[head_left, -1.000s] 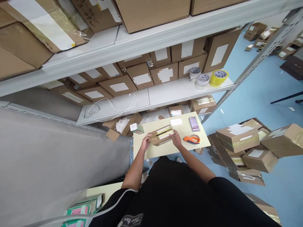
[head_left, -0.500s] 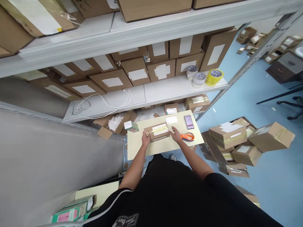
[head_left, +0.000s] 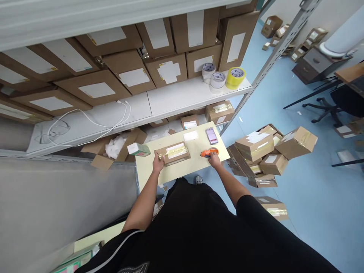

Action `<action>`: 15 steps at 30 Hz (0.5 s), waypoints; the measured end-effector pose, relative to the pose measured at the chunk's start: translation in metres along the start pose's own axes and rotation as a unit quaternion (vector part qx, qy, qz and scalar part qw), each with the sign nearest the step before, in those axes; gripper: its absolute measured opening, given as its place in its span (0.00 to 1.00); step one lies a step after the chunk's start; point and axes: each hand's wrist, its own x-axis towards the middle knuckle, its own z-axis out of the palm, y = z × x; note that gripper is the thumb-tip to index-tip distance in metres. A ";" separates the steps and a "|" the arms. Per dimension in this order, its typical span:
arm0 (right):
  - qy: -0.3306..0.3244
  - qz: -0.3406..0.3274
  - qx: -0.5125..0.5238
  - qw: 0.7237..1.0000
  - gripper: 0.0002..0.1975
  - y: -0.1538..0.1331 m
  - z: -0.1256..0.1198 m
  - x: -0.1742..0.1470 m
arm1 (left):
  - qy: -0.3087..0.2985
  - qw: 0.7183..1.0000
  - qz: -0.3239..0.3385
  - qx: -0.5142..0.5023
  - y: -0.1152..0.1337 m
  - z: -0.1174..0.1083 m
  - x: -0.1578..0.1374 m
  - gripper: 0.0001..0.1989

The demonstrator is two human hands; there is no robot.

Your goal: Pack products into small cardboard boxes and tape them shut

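Observation:
A small cardboard box (head_left: 182, 154) with a white label and clear yellowish tape across its top lies on the pale yellow table (head_left: 148, 171). My left hand (head_left: 158, 162) is closed on the box's left end. Over to the right, my right hand (head_left: 214, 159) is closed around the near side of an orange tape dispenser (head_left: 205, 152), at the table's front edge. Behind the dispenser lies a phone (head_left: 211, 136), its screen blurred out. A white slip (head_left: 190, 135) sits beyond the cardboard box, and a small green and white carton (head_left: 139, 149) stands to its left.
Shelving (head_left: 182, 94) with labelled cartons rises behind the table. On it are rolls of tape (head_left: 235, 77) and a white cable (head_left: 113, 127). An open carton (head_left: 117, 146) with white packing stands at the left. Taped parcels (head_left: 254, 146) are heaped on the floor at right.
My right hand has left the cardboard box's right end and moved right onto the orange tape dispenser. My left hand stays on the box. The whole view has shifted.

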 end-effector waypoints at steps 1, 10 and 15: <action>0.005 0.008 -0.007 1.000 0.23 -0.002 0.002 0.000 | -0.001 1.000 -0.002 0.003 0.000 -0.001 0.000 0.49; 0.006 0.028 -0.012 1.000 0.12 -0.015 0.003 0.019 | -0.009 0.999 0.008 -0.045 -0.001 -0.006 -0.001 0.50; 0.008 -0.010 0.011 1.000 0.20 -0.014 -0.010 0.012 | -0.011 1.000 -0.020 -0.007 0.004 -0.005 -0.003 0.49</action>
